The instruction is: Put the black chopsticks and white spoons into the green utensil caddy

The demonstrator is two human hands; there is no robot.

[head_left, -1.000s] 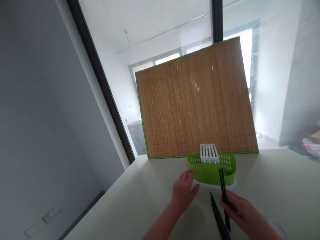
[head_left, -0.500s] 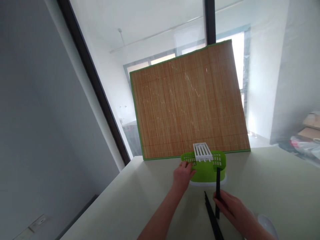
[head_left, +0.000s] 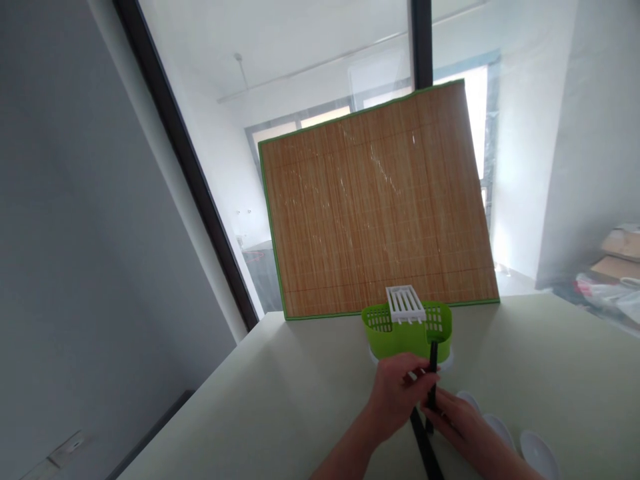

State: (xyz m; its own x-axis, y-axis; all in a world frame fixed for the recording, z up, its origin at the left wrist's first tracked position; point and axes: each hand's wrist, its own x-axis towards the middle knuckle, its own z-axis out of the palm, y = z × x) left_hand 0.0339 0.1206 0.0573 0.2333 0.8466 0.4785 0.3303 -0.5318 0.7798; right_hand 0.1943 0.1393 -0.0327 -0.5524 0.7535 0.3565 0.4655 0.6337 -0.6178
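Note:
A dark bundle of thin sticks point(head_left: 433, 357) stands nearly upright between my hands, in front of the green basket. My left hand point(head_left: 400, 390) pinches its upper part, with the fingertips closed round it. Lower down, my right hand point(head_left: 453, 417) is wrapped round the same bundle. More dark sticks point(head_left: 425, 447) lie on the table beneath and between my hands. The green basket point(head_left: 400, 343) has perforated sides, a white base and a white slatted rack point(head_left: 406, 304) across its top middle. My left hand overlaps the basket's lower front.
Several white, rounded pieces, one of them at the lower right point(head_left: 539, 455), lie beside my right forearm. A bamboo mat point(head_left: 380, 213) with green edging leans upright behind the basket at the back of the pale table point(head_left: 280, 407). Cardboard boxes point(head_left: 623, 257) show at the far right.
My left hand has left the basket's left side and moved right and down to the dark bundle. The bundle's top has dropped slightly. More of the white pieces show beside my right arm.

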